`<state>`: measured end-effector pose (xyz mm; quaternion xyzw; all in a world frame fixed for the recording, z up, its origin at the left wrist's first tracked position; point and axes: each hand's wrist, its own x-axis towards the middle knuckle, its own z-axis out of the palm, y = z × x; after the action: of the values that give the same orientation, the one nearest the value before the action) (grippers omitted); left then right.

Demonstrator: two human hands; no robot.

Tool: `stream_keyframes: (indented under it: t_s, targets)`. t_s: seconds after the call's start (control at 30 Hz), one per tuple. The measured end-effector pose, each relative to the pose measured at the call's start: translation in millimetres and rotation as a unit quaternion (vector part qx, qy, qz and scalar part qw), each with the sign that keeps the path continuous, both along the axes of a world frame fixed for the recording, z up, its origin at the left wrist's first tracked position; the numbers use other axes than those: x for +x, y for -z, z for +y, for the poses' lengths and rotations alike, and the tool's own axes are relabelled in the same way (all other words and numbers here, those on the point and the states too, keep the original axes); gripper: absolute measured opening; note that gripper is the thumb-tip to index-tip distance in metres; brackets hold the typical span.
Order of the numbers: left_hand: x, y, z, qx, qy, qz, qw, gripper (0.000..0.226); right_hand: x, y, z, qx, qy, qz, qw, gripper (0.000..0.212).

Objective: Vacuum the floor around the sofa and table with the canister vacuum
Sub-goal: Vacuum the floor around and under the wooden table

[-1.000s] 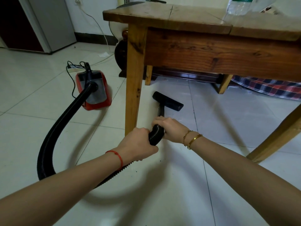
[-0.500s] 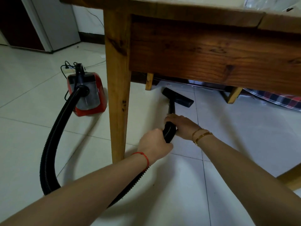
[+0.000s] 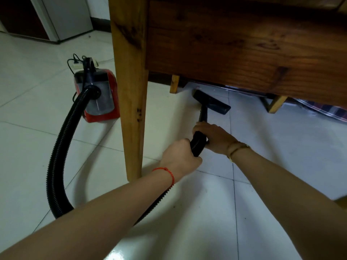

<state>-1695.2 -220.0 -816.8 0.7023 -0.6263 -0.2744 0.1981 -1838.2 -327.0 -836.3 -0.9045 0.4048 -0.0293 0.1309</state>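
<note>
- The left hand [image 3: 180,158], with a red string at its wrist, has its fingers curled round the ribbed black hose [image 3: 58,156].
- Just ahead, the right hand [image 3: 214,137] grips the hose end, fingers wrapped over it.
- The floor nozzle [image 3: 211,102] lies flat on the tiled floor [image 3: 281,147] under the wooden desk [image 3: 234,53].
- The red canister vacuum [image 3: 97,98] stands left of the desk leg [image 3: 131,91].

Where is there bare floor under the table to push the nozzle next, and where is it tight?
Bare tile lies right of the nozzle, toward the far right table leg and the plaid cloth. Another bare strip runs between the near table leg and the nozzle. It is tight left of that leg, where the red vacuum and hose sit.
</note>
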Motion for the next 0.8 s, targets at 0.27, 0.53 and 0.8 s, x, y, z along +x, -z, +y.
stream_keyframes:
  t_s: [0.27,0.53,0.8]
  targets:
    - [42,-22,67,0.0,0.019,-0.025,0.999,0.017,37,-18,72,-0.007,0.004,-0.029,1.0,0.03]
    - [81,-56,164,0.021,0.082,-0.052,0.995,0.018,70,-44,179,-0.013,0.011,-0.023,1.0,0.028]
    - [119,-87,232,0.051,0.123,-0.107,0.985,0.022,101,-61,262,-0.015,0.043,-0.035,0.998,0.037]
